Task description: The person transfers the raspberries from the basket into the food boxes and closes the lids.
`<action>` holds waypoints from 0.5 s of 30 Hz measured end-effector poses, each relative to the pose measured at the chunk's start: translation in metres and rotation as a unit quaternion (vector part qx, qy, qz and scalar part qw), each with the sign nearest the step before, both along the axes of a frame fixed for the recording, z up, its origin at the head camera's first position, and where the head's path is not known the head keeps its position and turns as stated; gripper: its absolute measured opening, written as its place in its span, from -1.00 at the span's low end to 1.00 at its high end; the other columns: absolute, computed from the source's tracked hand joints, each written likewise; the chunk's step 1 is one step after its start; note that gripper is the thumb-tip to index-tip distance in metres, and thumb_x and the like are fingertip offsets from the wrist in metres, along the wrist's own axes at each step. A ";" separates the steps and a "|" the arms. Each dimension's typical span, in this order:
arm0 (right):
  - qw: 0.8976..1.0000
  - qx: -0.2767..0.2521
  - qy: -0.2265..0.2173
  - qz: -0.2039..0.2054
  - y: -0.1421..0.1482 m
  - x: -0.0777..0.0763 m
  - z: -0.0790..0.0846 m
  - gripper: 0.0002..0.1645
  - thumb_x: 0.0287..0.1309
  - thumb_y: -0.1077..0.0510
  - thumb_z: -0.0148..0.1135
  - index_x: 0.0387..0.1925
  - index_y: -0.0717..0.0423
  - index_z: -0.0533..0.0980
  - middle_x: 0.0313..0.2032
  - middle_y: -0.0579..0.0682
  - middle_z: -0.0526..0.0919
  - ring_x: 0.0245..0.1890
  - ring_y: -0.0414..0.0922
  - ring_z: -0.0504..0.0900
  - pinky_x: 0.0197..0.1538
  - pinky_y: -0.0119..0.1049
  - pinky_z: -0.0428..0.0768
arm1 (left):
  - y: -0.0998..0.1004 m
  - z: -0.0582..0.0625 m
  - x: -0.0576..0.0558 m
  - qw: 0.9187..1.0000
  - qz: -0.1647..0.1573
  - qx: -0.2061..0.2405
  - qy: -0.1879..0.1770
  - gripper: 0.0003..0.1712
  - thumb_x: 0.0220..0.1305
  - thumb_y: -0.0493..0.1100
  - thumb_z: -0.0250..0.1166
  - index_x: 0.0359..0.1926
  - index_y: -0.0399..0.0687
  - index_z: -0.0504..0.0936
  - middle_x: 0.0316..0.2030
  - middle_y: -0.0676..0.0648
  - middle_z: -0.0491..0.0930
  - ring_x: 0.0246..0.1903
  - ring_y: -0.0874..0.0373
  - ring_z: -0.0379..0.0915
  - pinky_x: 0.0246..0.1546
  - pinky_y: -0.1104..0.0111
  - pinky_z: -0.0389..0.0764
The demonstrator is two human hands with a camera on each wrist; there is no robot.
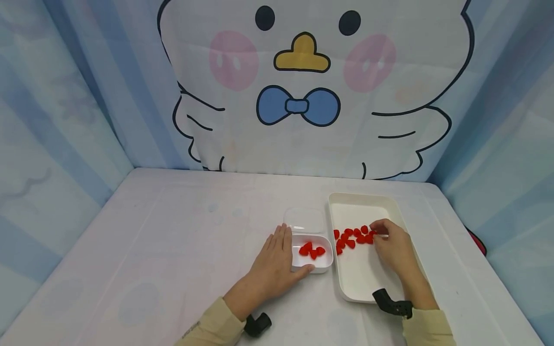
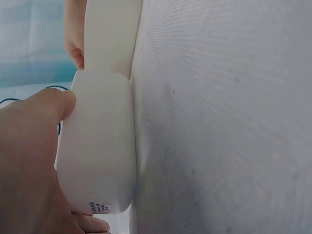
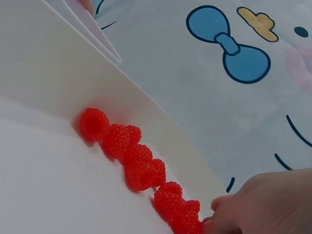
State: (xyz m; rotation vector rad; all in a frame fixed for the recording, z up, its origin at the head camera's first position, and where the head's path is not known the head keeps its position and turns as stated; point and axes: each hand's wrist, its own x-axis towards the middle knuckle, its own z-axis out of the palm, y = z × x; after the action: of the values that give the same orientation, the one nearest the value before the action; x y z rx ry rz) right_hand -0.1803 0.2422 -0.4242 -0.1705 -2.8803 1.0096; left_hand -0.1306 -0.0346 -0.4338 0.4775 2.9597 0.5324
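In the head view, my left hand [image 1: 274, 262] lies along the left side of a small white box [image 1: 322, 269], fingers straight and thumb against its near edge. The left wrist view shows the thumb touching the rim of this box [image 2: 97, 141]. Several red raspberries [image 1: 312, 251] lie inside it. At the right, my right hand [image 1: 395, 247] reaches into a white tray [image 1: 361, 278] and pinches a raspberry [image 1: 372, 233] at the end of a cluster. In the right wrist view, its fingertips meet the last of the raspberries [image 3: 141, 174]; the grip is partly hidden.
A clear plastic lid [image 1: 304, 219] adjoins the box's far side. The tray stands just right of the box, its raspberries gathered toward the left and middle. A curtain [image 1: 298, 149] with a cartoon bird rises behind the white-covered table [image 1: 173, 230].
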 end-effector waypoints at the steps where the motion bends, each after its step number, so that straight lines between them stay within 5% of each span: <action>1: 1.000 0.002 0.002 0.000 0.000 0.000 0.000 -0.64 0.26 0.37 0.08 0.09 0.27 0.48 0.08 0.33 0.57 0.07 0.23 0.53 0.18 0.11 0.58 | 0.000 0.000 0.000 1.000 0.000 0.000 0.001 0.19 0.25 0.49 0.06 0.54 -0.26 -0.07 0.55 -0.24 -0.02 0.55 -0.11 -0.12 0.50 0.05 0.12; 15: 1.000 0.017 -0.004 -0.010 0.000 -0.001 -0.003 -0.69 0.18 0.42 0.13 -0.03 0.29 0.53 -0.05 0.31 0.60 -0.09 0.16 0.56 0.05 0.05 0.67 | 0.000 0.000 0.000 1.000 0.001 -0.001 -0.003 0.19 0.24 0.49 0.08 0.54 -0.26 -0.07 0.55 -0.24 -0.02 0.55 -0.12 -0.12 0.50 0.04 0.12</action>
State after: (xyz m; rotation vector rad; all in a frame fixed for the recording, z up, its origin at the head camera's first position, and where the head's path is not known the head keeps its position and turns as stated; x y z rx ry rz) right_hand -0.1812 0.2426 -0.4270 -0.2015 -2.8946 0.9591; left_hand -0.1308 -0.0344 -0.4339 0.4711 2.9550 0.5304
